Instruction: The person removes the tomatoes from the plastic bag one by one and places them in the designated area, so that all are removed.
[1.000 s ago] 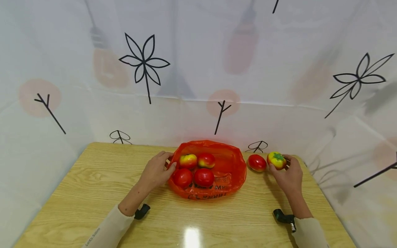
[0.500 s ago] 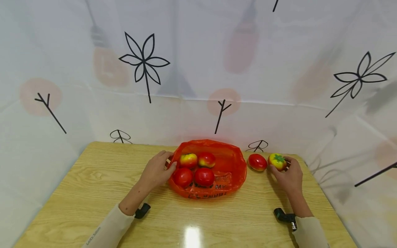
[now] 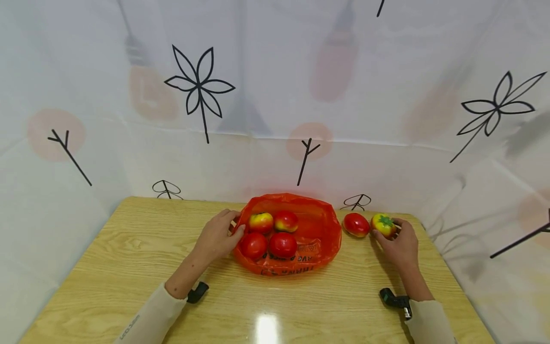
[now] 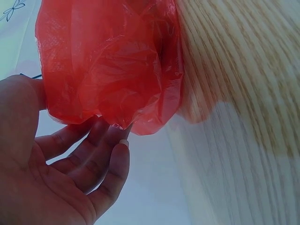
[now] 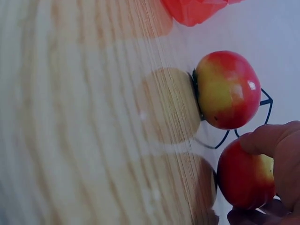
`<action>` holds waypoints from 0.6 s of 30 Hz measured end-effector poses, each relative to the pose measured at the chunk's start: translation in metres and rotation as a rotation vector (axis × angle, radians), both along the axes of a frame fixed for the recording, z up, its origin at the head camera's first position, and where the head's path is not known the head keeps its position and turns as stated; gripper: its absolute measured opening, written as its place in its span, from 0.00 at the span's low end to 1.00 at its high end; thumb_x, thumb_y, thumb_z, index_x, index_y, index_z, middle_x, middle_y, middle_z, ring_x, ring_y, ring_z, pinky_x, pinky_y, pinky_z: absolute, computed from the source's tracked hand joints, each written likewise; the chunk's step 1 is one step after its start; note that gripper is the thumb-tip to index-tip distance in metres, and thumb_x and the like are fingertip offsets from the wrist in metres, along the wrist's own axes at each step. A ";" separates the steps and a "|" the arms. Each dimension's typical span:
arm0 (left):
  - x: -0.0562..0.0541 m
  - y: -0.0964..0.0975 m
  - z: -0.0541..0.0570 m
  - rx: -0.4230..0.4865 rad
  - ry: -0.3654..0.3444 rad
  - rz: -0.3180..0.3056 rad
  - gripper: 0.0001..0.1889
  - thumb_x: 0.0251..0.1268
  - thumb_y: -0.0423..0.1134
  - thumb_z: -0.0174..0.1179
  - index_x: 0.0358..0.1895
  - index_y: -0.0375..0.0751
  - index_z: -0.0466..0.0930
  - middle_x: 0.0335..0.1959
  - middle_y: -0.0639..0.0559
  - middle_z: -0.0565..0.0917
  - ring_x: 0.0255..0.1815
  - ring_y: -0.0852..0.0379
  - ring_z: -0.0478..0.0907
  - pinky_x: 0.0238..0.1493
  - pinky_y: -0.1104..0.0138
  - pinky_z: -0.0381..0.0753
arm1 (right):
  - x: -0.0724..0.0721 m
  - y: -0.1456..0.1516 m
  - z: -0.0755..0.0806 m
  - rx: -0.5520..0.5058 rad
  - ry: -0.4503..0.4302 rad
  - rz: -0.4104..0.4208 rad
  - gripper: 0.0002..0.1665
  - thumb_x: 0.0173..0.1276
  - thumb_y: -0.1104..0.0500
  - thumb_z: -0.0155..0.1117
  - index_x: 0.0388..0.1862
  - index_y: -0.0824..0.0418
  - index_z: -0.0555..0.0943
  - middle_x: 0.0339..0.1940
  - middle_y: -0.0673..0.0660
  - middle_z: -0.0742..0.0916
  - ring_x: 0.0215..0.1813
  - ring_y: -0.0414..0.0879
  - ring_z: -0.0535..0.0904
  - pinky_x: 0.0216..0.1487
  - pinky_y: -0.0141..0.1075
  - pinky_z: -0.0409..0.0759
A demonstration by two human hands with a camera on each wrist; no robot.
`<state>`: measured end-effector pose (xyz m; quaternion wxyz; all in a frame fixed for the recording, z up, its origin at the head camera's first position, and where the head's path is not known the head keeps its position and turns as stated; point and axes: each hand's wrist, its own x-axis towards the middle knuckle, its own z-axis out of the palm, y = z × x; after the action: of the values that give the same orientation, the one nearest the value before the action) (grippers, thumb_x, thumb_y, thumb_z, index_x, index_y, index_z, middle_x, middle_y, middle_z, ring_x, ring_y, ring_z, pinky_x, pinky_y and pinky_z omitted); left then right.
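A red plastic bag sits wide-mouthed at the table's back edge, with several shiny red and red-yellow fruits inside. My left hand grips the bag's left rim, thumb on the inner side and fingers outside; in the left wrist view the fingers touch the red film. To the right, my right hand holds a red-and-yellow tomato with a green leafy top, between thumb and fingers. A second red-yellow fruit lies between that tomato and the bag; the right wrist view shows its yellow side.
The pale wooden table reaches toward me. Directly behind it hangs a white cloth printed with leaves and bulbs, which also closes off both sides. Dark wrist mounts stick out near both sleeves.
The tomato in my right hand has come down very slightly toward the table. My left hand, the bag and the other fruits stay where they were.
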<state>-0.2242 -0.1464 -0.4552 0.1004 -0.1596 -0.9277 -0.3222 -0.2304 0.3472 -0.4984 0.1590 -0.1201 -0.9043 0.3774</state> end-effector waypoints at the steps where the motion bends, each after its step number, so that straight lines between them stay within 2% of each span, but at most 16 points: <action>1: 0.000 0.000 0.000 0.000 0.003 -0.001 0.17 0.72 0.41 0.66 0.58 0.39 0.84 0.48 0.49 0.84 0.39 0.55 0.81 0.40 0.63 0.85 | 0.000 0.000 0.000 0.000 -0.001 0.002 0.43 0.72 0.58 0.73 0.75 0.75 0.62 0.69 0.76 0.72 0.70 0.72 0.72 0.69 0.63 0.75; 8: 0.000 -0.001 -0.001 0.001 -0.007 0.000 0.17 0.72 0.41 0.66 0.59 0.39 0.84 0.49 0.49 0.84 0.39 0.55 0.81 0.40 0.64 0.85 | 0.000 0.000 0.003 0.013 0.010 0.029 0.44 0.71 0.57 0.74 0.75 0.76 0.63 0.70 0.76 0.72 0.70 0.72 0.73 0.69 0.63 0.75; 18: 0.001 0.000 0.000 0.003 0.006 -0.005 0.17 0.71 0.41 0.67 0.58 0.38 0.84 0.48 0.48 0.85 0.39 0.55 0.81 0.40 0.63 0.85 | 0.001 -0.001 0.010 0.106 0.101 0.074 0.44 0.67 0.58 0.76 0.72 0.79 0.66 0.67 0.79 0.72 0.69 0.75 0.69 0.70 0.68 0.68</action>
<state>-0.2237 -0.1467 -0.4554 0.1027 -0.1628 -0.9265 -0.3234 -0.2295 0.3460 -0.4885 0.1965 -0.0588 -0.9176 0.3404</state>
